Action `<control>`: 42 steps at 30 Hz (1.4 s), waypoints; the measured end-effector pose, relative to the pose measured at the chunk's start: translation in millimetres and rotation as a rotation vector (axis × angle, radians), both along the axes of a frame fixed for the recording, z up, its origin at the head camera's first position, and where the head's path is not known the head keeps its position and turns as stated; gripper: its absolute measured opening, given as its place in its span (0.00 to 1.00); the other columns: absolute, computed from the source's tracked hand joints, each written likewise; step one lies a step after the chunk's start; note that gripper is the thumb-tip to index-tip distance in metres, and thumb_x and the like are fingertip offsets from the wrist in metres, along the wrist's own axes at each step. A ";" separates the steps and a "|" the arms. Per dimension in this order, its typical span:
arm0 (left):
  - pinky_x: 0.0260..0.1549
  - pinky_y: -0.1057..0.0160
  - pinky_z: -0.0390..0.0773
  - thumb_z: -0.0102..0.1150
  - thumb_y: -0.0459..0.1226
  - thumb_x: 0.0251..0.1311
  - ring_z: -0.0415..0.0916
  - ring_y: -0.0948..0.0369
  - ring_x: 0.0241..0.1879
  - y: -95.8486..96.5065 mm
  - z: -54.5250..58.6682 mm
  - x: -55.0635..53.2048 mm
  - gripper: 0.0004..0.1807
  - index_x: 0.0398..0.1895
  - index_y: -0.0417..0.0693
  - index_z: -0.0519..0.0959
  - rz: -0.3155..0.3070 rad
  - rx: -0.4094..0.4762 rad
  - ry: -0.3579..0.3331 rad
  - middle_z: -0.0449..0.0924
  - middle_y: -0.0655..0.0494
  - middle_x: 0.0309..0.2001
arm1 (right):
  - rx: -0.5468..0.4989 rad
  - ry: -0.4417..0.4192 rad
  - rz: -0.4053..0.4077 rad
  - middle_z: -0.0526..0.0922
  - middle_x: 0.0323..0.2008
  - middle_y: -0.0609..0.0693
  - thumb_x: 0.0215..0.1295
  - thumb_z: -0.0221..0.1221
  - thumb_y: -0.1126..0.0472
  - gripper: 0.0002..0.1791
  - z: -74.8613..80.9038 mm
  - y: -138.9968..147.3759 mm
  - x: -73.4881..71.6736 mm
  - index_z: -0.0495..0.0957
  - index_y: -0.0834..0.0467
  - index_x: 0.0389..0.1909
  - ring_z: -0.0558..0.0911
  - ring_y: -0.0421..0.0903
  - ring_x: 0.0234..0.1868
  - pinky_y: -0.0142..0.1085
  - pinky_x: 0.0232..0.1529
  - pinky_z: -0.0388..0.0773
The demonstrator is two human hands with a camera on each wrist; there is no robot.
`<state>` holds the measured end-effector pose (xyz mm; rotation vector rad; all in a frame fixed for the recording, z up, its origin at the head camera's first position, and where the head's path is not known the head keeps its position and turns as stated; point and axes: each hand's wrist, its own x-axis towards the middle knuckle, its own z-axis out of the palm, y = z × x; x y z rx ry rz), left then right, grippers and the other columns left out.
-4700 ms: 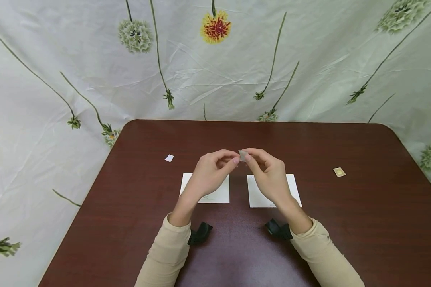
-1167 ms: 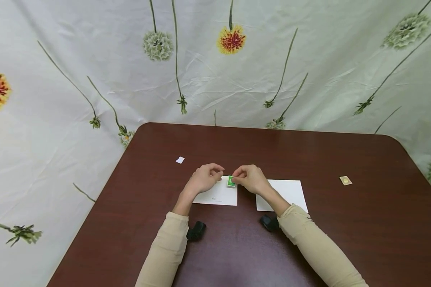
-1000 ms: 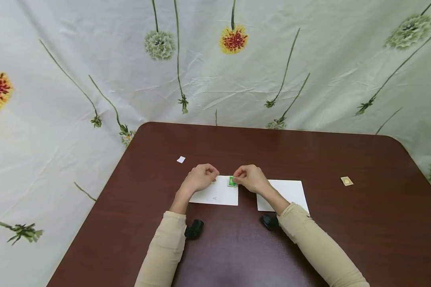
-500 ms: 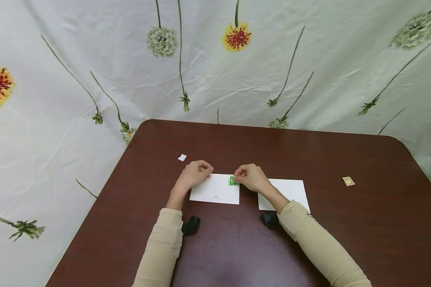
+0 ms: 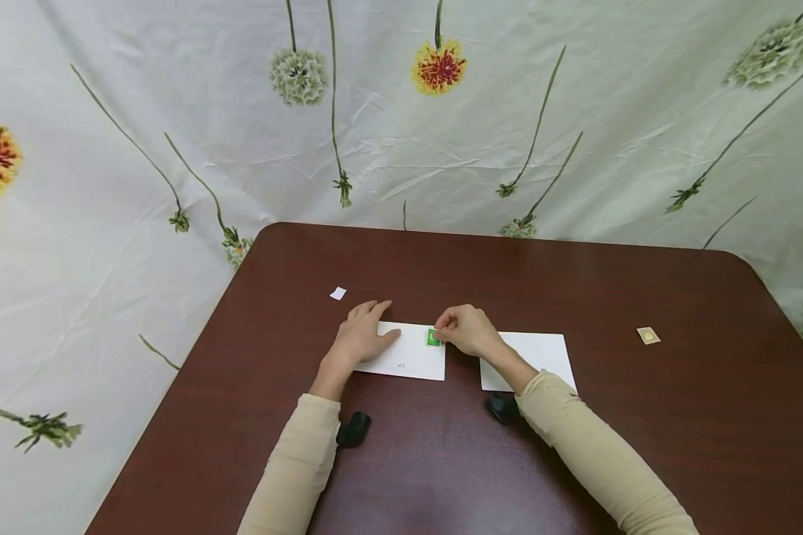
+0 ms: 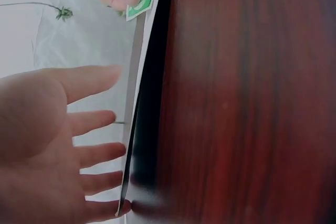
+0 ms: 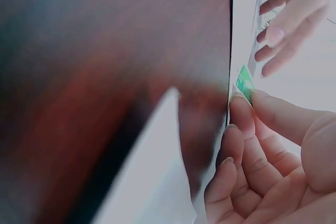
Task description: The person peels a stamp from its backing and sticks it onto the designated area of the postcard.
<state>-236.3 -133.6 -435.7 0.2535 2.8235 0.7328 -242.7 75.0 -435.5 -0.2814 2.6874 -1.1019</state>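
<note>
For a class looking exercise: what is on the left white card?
On the white card, the right hand pinches a green stamp, partly hidden, at the far right corner. A small dark mark lies near the front edge. Whatever the left hand covers cannot be seen.

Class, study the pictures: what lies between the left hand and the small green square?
Only a stretch of the left white card; the head view shows nothing lying on it between left hand and small green square.

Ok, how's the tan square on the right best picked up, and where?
Probably pinch the tan square by its near edge, the right grip, once freed, coming from the near side: it looks thin and lies flat on the table, apart from other things, so only its edges seem liftable.
</note>
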 end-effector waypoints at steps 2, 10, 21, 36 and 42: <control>0.63 0.39 0.51 0.56 0.46 0.65 0.46 0.40 0.70 -0.6 1.0 2.0 0.35 0.72 0.44 0.58 -0.035 -0.028 -0.046 0.53 0.38 0.70 | 0.002 -0.006 -0.003 0.80 0.19 0.43 0.57 0.67 0.61 0.04 -0.9 -0.7 -0.6 0.82 0.57 0.28 0.77 0.40 0.23 0.32 0.23 0.66; 0.65 0.39 0.40 0.53 0.52 0.65 0.34 0.42 0.72 -5.9 1.6 7.8 0.41 0.74 0.44 0.51 -0.135 -0.102 -0.139 0.42 0.41 0.74 | 0.006 -0.016 0.000 0.81 0.20 0.45 0.58 0.66 0.62 0.04 -1.8 -3.1 -2.4 0.82 0.58 0.29 0.80 0.40 0.24 0.31 0.24 0.67; 0.64 0.39 0.33 0.55 0.55 0.63 0.25 0.43 0.72 -7.5 -0.1 9.7 0.47 0.76 0.47 0.43 -0.204 -0.160 -0.205 0.30 0.42 0.75 | 0.013 0.001 0.007 0.81 0.21 0.46 0.58 0.65 0.63 0.04 1.9 -4.0 -1.2 0.82 0.60 0.29 0.79 0.40 0.23 0.31 0.24 0.69; 0.64 0.40 0.30 0.54 0.56 0.63 0.23 0.44 0.71 -8.7 0.2 10.0 0.48 0.76 0.49 0.42 -0.224 -0.166 -0.230 0.26 0.43 0.74 | 0.082 -0.008 0.008 0.81 0.18 0.46 0.58 0.65 0.65 0.04 4.7 -8.1 -7.1 0.83 0.60 0.26 0.77 0.40 0.23 0.32 0.25 0.69; 0.65 0.40 0.30 0.54 0.56 0.62 0.23 0.45 0.72 -8.9 -0.1 9.0 0.48 0.76 0.50 0.42 -0.222 -0.164 -0.228 0.27 0.44 0.75 | 0.136 0.018 0.003 0.79 0.17 0.45 0.57 0.65 0.65 0.04 4.5 -11.9 -8.6 0.83 0.59 0.25 0.75 0.41 0.21 0.31 0.24 0.69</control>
